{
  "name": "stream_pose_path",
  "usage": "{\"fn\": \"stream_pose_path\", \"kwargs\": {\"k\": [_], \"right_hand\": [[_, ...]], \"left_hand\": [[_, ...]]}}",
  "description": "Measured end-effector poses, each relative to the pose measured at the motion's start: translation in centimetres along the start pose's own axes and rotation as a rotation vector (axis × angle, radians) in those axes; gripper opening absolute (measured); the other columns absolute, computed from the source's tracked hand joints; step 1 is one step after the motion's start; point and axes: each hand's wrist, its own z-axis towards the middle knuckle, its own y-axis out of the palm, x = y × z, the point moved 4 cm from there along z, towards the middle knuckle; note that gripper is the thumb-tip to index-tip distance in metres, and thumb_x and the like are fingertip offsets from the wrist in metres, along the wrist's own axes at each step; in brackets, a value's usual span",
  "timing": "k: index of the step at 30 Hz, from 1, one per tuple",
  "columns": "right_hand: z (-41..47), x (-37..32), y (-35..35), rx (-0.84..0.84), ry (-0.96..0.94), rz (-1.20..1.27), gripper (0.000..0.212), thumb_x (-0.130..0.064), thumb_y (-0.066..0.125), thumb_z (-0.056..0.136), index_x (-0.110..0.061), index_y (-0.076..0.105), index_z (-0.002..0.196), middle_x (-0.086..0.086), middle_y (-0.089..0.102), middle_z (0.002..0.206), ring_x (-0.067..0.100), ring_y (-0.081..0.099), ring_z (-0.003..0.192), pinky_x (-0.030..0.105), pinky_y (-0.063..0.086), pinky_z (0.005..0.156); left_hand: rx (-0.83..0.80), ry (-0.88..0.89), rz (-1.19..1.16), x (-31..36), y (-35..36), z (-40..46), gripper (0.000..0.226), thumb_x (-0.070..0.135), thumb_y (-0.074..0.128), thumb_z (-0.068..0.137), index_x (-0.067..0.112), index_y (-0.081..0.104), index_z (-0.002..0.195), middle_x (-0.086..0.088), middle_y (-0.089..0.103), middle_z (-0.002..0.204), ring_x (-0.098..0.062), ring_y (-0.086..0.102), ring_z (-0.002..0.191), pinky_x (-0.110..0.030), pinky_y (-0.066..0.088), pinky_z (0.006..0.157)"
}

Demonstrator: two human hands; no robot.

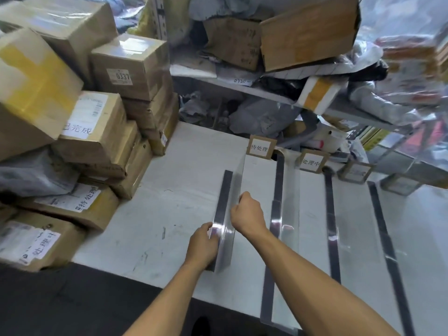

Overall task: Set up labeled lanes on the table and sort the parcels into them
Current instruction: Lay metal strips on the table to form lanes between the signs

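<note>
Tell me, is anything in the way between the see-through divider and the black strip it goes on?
Nothing visible is. The left hand and right hand grip the clear plastic divider right along the leftmost black tape strip, and the white table around it is bare. The brown cardboard parcels sit farther left.

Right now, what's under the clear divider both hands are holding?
Under the clear divider, a dark tape strip runs along the white table. The left hand and right hand grip the divider. Glare and the left hand cover the strip's near end.
</note>
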Motion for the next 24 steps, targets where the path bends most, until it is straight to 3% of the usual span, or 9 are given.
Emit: {"fn": "stream_pose_path", "kwargs": {"k": [5,9,12,15,18,21,24], "right_hand": [[-0.3,2.4,0.6,-0.025,0.029,-0.030,0.018,-0.006,0.044,0.098,-0.005,0.048,0.115,0.005,0.054,0.094,0.017,0.052,0.072,0.020,0.033,0.048],[0.0,3.4,0.9,-0.072,0.038,0.062,0.018,-0.015,0.047,0.100,-0.009,0.048,0.117,0.007,0.061,0.098,0.019,0.059,0.076,0.024,0.044,0.056],[0.4,3.8,1.0,-0.134,0.039,0.117,0.037,-0.033,0.050,0.100,-0.010,0.047,0.129,0.010,0.066,0.108,0.021,0.065,0.085,0.026,0.046,0.062],[0.7,4.0,1.2,-0.176,0.076,0.221,0.060,-0.053,0.044,0.099,-0.010,0.044,0.141,0.009,0.062,0.117,0.019,0.065,0.088,0.028,0.051,0.068],[0.5,3.7,1.5,-0.212,0.103,0.321,0.076,-0.067,0.033,0.096,-0.013,0.037,0.149,0.010,0.052,0.138,0.020,0.062,0.098,0.029,0.054,0.070],[0.3,3.5,1.4,-0.237,0.114,0.366,0.082,-0.073,0.028,0.093,-0.017,0.032,0.153,0.008,0.045,0.148,0.025,0.060,0.109,0.035,0.056,0.078],[0.3,3.3,1.3,-0.244,0.105,0.380,0.083,-0.074,0.026,0.093,-0.020,0.028,0.155,0.006,0.044,0.149,0.020,0.062,0.100,0.035,0.057,0.076]], "left_hand": [[-0.229,0.118,-0.129,1.4,2.7,-2.1,0.035,0.049,0.043,0.100,0.043,0.047,0.135,0.008,0.056,0.140,-0.002,0.052,0.116,-0.020,0.039,0.094],[-0.325,0.114,-0.015,1.4,3.9,-3.1,0.056,0.045,0.048,0.094,0.045,0.030,0.147,0.010,0.045,0.149,-0.010,0.049,0.130,-0.027,0.041,0.102],[-0.280,0.142,0.057,2.1,3.9,-3.6,0.062,0.033,0.046,0.095,0.044,0.022,0.151,0.007,0.048,0.148,-0.004,0.054,0.116,-0.007,0.038,0.081],[-0.178,0.176,0.137,3.0,3.7,-4.2,0.058,0.025,0.044,0.099,0.035,0.025,0.153,0.003,0.052,0.145,-0.015,0.057,0.123,-0.016,0.040,0.084],[-0.044,0.152,0.144,3.7,3.0,-4.9,0.051,0.023,0.044,0.101,0.028,0.032,0.150,0.001,0.059,0.136,-0.016,0.062,0.112,-0.024,0.051,0.090],[0.073,0.137,0.108,4.3,1.7,-5.4,0.046,0.019,0.046,0.100,0.025,0.041,0.146,0.001,0.064,0.128,-0.018,0.063,0.108,-0.028,0.051,0.087],[0.145,0.118,0.027,4.8,0.3,-5.7,0.039,0.022,0.046,0.102,0.027,0.048,0.140,0.004,0.064,0.128,-0.016,0.061,0.114,-0.027,0.048,0.089]]}}
